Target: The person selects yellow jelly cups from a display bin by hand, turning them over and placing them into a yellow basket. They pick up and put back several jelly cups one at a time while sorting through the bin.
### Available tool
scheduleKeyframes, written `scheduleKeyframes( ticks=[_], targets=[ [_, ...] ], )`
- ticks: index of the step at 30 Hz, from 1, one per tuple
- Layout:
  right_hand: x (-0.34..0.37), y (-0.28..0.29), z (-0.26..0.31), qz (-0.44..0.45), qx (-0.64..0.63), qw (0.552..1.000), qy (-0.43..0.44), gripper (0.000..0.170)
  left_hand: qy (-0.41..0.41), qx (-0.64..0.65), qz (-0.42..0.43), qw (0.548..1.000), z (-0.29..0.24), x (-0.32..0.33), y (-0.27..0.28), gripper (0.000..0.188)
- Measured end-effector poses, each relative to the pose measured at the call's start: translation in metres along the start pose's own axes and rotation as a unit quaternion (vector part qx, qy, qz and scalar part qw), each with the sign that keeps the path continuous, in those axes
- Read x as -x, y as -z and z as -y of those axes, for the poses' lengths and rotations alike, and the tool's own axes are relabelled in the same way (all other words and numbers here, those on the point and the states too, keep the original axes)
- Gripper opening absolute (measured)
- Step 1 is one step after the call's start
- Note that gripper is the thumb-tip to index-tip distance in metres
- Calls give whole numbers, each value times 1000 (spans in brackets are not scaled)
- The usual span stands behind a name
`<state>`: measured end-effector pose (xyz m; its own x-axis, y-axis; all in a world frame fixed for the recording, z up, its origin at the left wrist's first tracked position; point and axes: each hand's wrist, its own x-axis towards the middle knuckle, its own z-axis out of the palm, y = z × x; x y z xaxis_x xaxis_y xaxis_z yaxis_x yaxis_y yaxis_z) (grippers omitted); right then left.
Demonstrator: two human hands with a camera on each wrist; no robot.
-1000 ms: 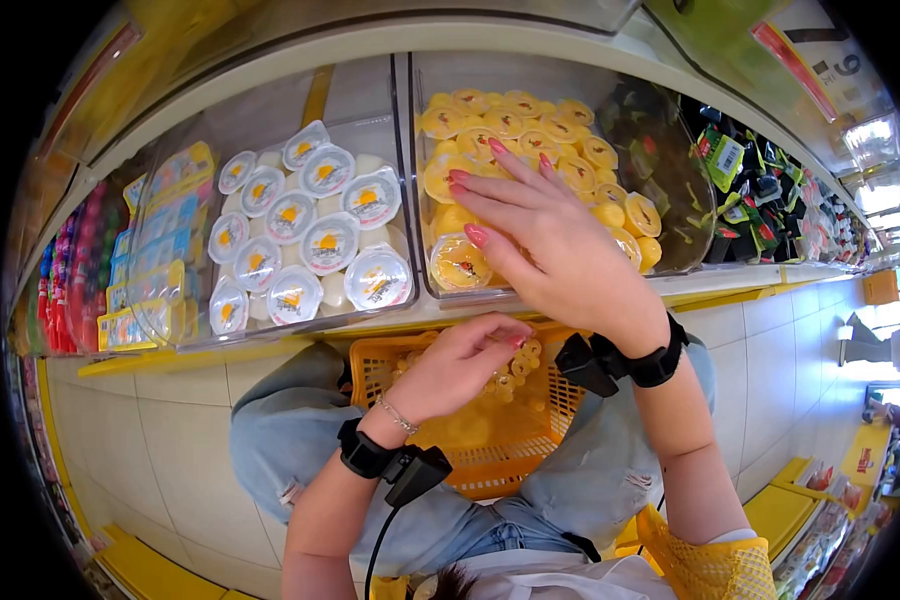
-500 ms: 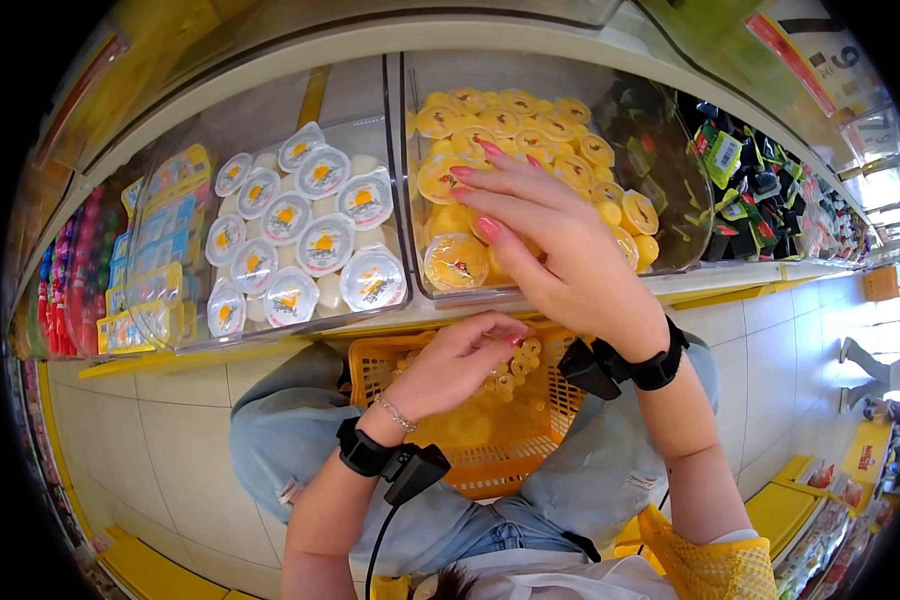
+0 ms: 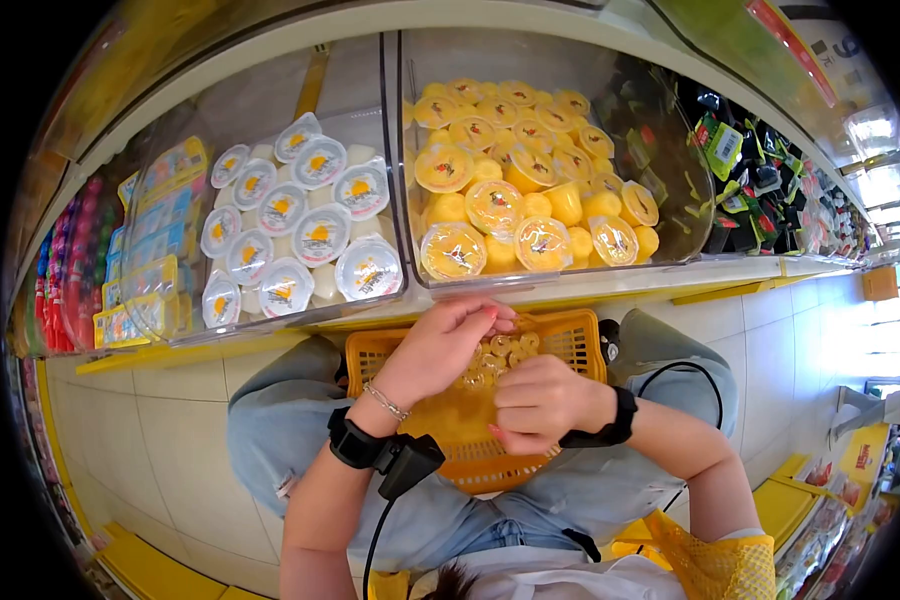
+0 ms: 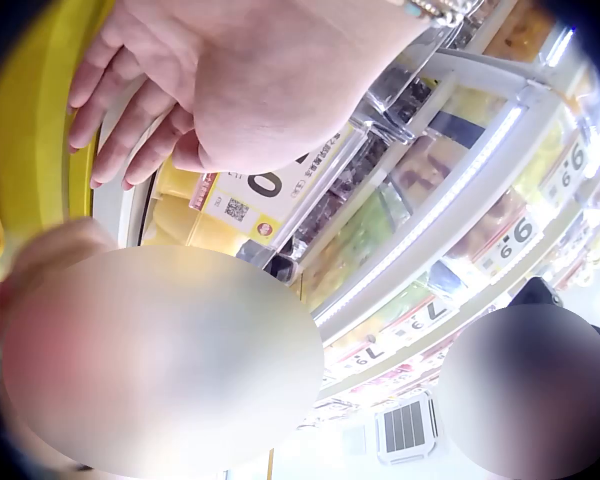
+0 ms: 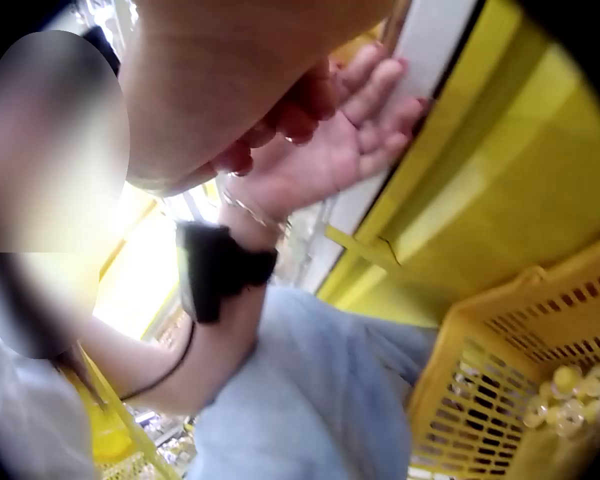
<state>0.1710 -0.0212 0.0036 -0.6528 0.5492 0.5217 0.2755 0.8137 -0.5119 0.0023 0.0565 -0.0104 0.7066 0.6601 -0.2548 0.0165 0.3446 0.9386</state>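
Observation:
Over the yellow basket [image 3: 490, 462] between the knees, the right hand [image 3: 542, 402] has its fingers curled in, with nothing seen in its grasp. Red-nailed fingertips [image 5: 298, 125] fold toward the palm in the right wrist view. Beside the basket's far rim is the left hand [image 3: 452, 340], its fingers loosely extended; its bare palm [image 4: 270, 85] shows in the left wrist view. Small clear-and-yellow pieces [image 3: 490, 362] lie in the basket, partly behind the hands. Ahead, sealed yellow jelly cups [image 3: 493, 205] fill a clear bin, some lids up, others tipped.
White cups with foil lids [image 3: 320, 240] stand in the left neighbouring bin. Farther left are blue-and-yellow packs [image 3: 160, 265]. Dark green-labelled packets [image 3: 745, 175] lie right of the jelly cups. A white shelf edge [image 3: 630, 282] runs between bins and basket.
The right hand has left the yellow cups, drawn back and down over the basket, and its fingers have curled. The left hand has shifted slightly left and up.

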Motion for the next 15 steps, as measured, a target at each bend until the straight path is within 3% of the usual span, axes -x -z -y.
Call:
scheduleKeyframes(
  ticks=[2,3,4,6,7,15],
  targets=[
    [16,-25,-8,61,-24,996,-54,23,-1,2,-4,1000,-1,0,-1,29],
    [28,-36,-13,144,-47,981,-121,17,1,-9,2,1000,-1,0,-1,30],
    [43,-50,-21,165,-25,970,-178,16,3,-20,9,1000,-2,-1,-1,30],
    [75,-78,-38,204,19,935,-289,15,4,-29,12,999,-4,-1,-2,30],
    [87,-82,-47,281,26,905,-320,16,5,-28,10,1000,-5,-1,-3,30],
    [165,-125,-97,367,86,786,-489,36,-3,-38,10,999,-3,0,-1,31]
  ],
)
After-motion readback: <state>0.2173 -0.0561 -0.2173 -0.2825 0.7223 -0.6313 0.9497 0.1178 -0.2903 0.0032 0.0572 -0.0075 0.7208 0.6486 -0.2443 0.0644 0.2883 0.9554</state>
